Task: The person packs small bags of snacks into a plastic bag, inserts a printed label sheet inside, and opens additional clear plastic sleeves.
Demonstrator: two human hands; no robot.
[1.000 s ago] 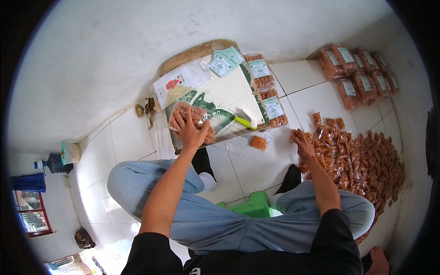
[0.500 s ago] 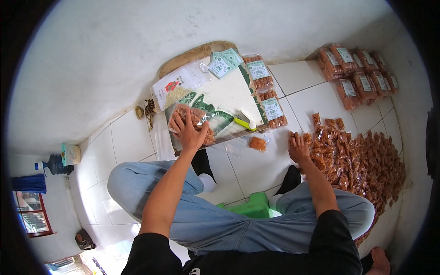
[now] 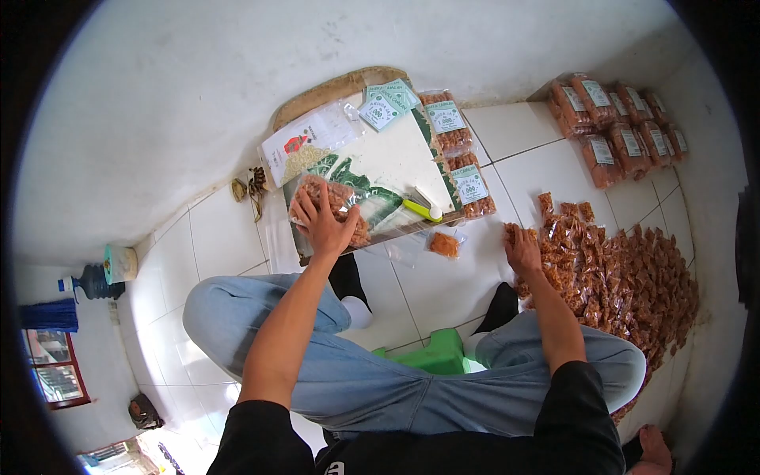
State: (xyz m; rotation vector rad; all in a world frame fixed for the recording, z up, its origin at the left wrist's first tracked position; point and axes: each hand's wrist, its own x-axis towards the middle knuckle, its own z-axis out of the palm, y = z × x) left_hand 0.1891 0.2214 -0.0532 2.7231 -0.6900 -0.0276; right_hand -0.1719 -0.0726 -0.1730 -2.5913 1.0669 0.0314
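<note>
My left hand (image 3: 326, 227) grips a clear plastic bag (image 3: 343, 194) filled with small brownish-orange snack packets, its fingers spread across the top. The bag lies at the near left corner of a low board (image 3: 380, 170). On the right, my right hand (image 3: 523, 252) is at the left edge of a large pile of small snack packets (image 3: 582, 261). Its fingers are curled on packets there, partly hidden. A yellow-green stapler (image 3: 422, 210) rests near the board's front edge. One loose orange packet (image 3: 444, 245) lies on the floor between my hands.
Teal labels (image 3: 385, 104) and a printed plastic sheet (image 3: 305, 146) lie at the board's back. Two labelled filled bags (image 3: 470, 187) line its right side. More filled bags (image 3: 606, 119) are stacked by the right wall. A green stool (image 3: 435, 354) sits between my legs.
My right hand has shifted slightly right and up, further onto the packets at the pile's edge. My left hand stays on the bag.
</note>
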